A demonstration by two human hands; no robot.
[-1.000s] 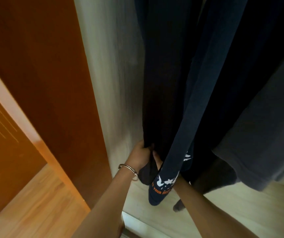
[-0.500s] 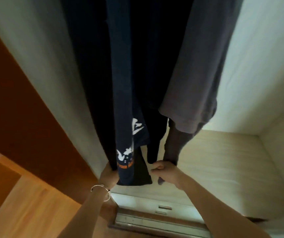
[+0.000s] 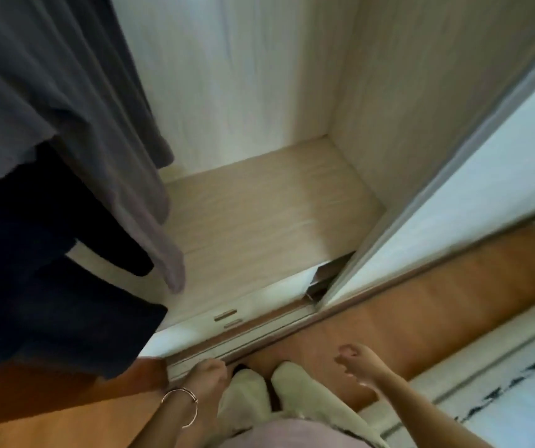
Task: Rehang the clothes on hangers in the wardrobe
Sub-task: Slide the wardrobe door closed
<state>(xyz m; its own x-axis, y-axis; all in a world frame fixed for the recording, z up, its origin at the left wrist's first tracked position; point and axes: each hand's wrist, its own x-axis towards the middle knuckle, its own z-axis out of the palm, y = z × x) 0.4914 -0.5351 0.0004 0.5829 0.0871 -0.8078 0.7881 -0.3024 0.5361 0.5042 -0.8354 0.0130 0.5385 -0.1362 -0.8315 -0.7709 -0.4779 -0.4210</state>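
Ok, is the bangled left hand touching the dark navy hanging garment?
Apart. Head view shows the left hand low, a strip of sliding-door track visible between it and the dark navy hanging garment.

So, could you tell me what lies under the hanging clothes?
Only the pale wardrobe floor shows beneath the grey garment and dark clothes; they cover its left part.

grey shirt (image 3: 49,76), navy garment (image 3: 65,318), pale wood-grain wardrobe (image 3: 243,76), orange floor (image 3: 388,318)

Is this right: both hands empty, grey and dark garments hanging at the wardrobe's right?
No: the head view shows the grey garment and dark garment hanging at the left of the wardrobe. The left hand and right hand are empty.
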